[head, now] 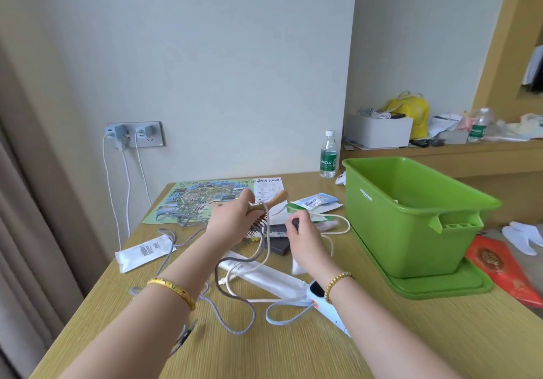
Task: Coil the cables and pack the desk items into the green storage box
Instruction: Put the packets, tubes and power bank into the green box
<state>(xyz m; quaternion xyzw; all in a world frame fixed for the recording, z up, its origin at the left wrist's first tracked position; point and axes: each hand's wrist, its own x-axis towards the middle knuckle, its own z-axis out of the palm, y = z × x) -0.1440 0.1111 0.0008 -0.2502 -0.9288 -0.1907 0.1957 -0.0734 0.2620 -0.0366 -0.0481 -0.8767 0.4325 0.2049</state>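
wooden hairbrush (266, 212) gripped in left hand (232, 225), cream cable (329, 233) snagged over it; right hand (302, 231) fingers pinch cable. step: untangling. next: free cable, coil, drop into green storage box (411, 217) by tabletop's right edge.

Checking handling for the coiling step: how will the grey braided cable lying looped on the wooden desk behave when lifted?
The grey braided cable will probably be floppy: it lies in loose, irregular loops on the wooden desk. It looks thin, so likely light. One strand drapes over the wooden hairbrush gripped by the left hand, so it may snag.
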